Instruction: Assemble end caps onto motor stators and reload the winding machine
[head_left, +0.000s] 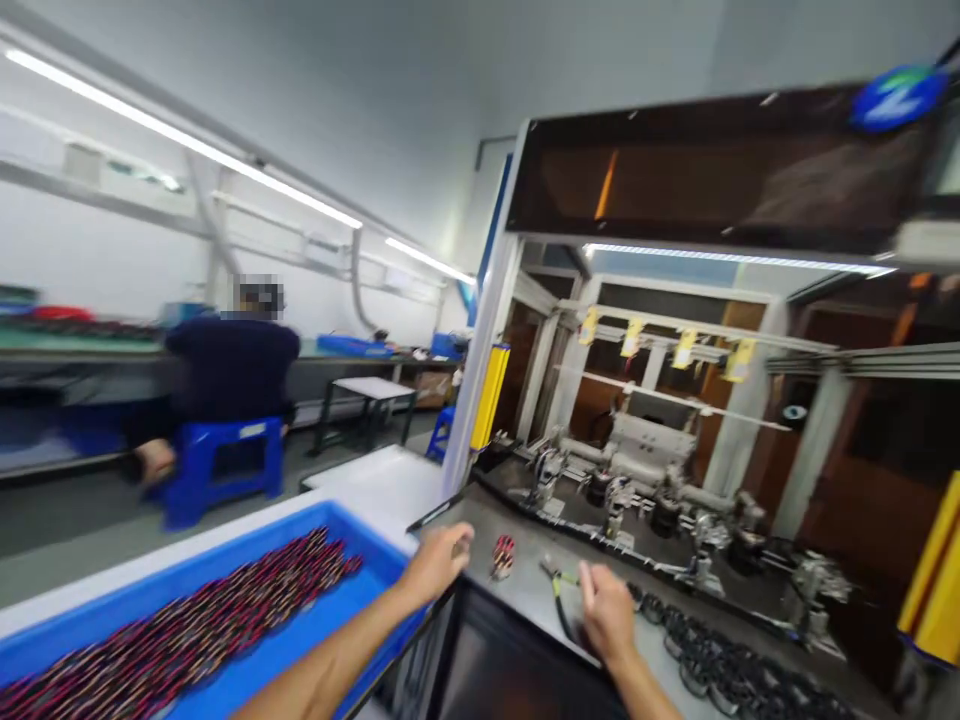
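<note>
My left hand [439, 562] rests at the near edge of a grey machine table [525, 590], fingers loosely curled, nothing visible in it. A small red-wound coil [502, 556] stands on the table just right of it. My right hand [607, 612] lies over the handles of small pliers [559, 590] on the table, fingers bent down; the blur hides whether it grips them. A blue tray [300, 640] with several thin red-and-black parts sits to the left of my left arm.
Behind the table is a machine [652, 450] with a row of fixtures and yellow tags. Dark ring-shaped parts [712, 660] lie at the right front. A person sits on a blue stool [217, 465] at the far left by a long bench.
</note>
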